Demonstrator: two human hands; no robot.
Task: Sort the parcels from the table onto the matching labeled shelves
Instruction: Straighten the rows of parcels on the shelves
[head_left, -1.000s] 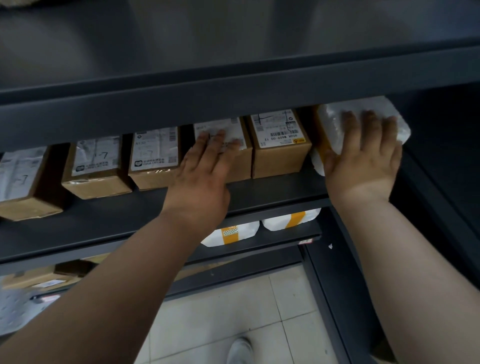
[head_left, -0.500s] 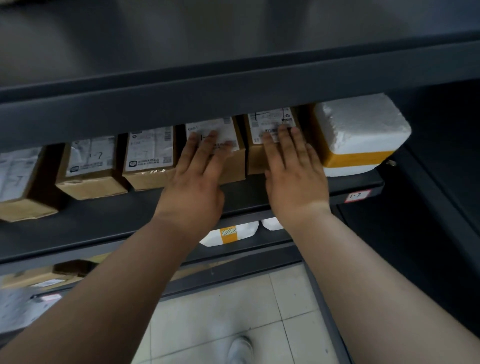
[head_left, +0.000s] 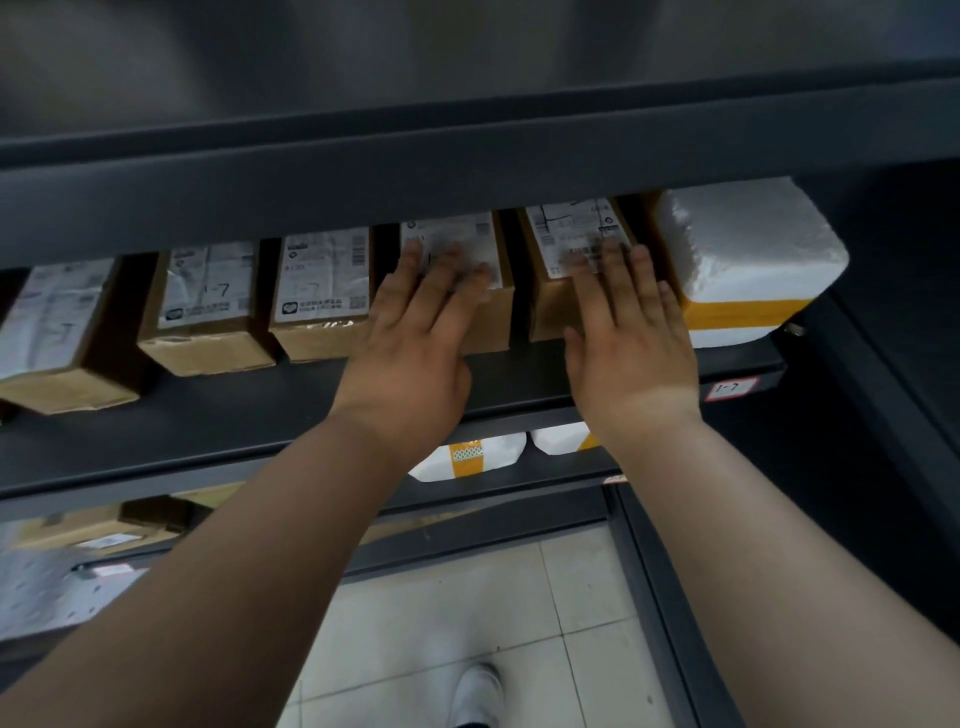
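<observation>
A dark shelf (head_left: 234, 426) tagged "1-7" (head_left: 731, 387) carries a row of brown cardboard parcels with white labels. My left hand (head_left: 421, 343) lies flat, fingers spread, on one brown parcel (head_left: 493, 317). My right hand (head_left: 626, 332) lies flat on the neighbouring brown parcel (head_left: 545, 306). Neither hand grips anything. A white foam parcel with a yellow tape band (head_left: 748, 260) stands at the right end of the row, apart from my right hand. Further left sit two parcels marked "1-7" (head_left: 208, 306) (head_left: 324, 301) and another at the edge (head_left: 57, 332).
The shelf above (head_left: 467, 171) overhangs the row closely. A lower shelf holds white foam parcels with yellow tape (head_left: 467, 457) and brown boxes (head_left: 104, 530). A dark upright (head_left: 883, 415) stands on the right. Below are floor tiles and my white shoe (head_left: 475, 696).
My right hand left the white foam parcel and moved left onto the adjacent brown parcel. The two brown parcels have slid slightly back and apart; my left hand stays on its parcel.
</observation>
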